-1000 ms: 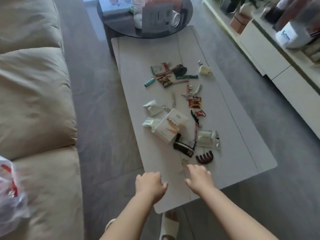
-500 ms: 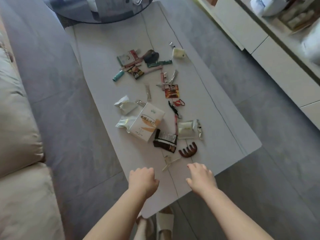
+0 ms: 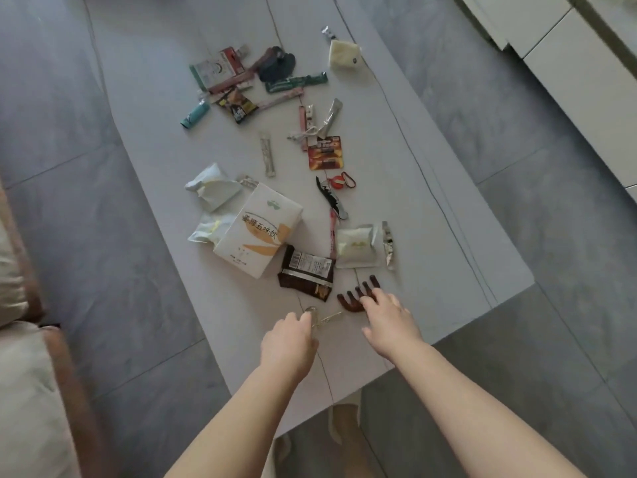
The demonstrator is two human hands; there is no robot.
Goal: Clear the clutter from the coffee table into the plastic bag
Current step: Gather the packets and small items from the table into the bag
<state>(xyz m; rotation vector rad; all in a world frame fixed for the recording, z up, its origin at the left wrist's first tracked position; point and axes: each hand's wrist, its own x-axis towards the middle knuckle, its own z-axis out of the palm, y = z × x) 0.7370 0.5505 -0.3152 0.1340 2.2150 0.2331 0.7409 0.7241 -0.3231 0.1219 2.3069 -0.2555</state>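
Clutter strewn down the middle of a pale grey tabletop (image 3: 431,139), all lying flat.

Near end: brown claw hair clip (image 3: 358,296), teeth up; dark brown snack wrapper (image 3: 305,272) just beside it; small clear wrapper scrap (image 3: 322,315) at the near edge.

Mid: white box with orange print (image 3: 258,229), tilted — crumpled white wrappers (image 3: 210,188) just left of it; cream sachet (image 3: 355,246) to the right; black corkscrew (image 3: 331,198); red battery card (image 3: 325,153).

Far end: teal lighter (image 3: 194,115), green stick packet (image 3: 296,82), black-orange snack bag (image 3: 238,105), cream pouch (image 3: 343,55).
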